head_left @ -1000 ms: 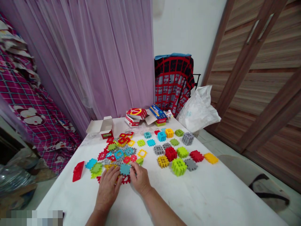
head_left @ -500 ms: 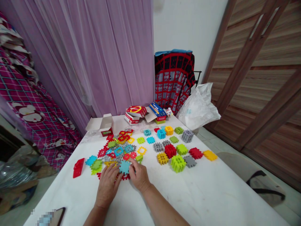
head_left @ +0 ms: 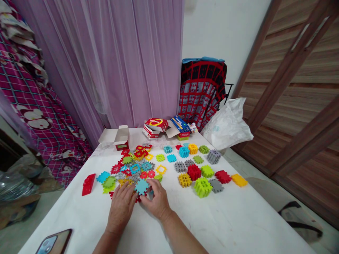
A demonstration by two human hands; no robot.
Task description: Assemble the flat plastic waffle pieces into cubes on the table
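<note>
A light blue toothed building tile is between my hands at the near edge of a heap of interlocking plastic pieces. My right hand grips its right side, the thumb below and the index finger above. My left hand lies with fingers stretched out over the heap's near edge, the fingertips close by the tile's left side; whether they touch it I cannot tell. Red pieces show partly under both hands. Just left of my left hand lie a green tile and a blue tile.
Assembled cubes, among them a green cube and a red cube, stand on the right with loose tiles. A red plastic piece and a phone lie left. Opened boxes and a white bag are behind.
My right thumb has moved down and left to the tile's lower edge, and the tile has turned slightly. The whole view has shifted a little, showing more of the phone.
</note>
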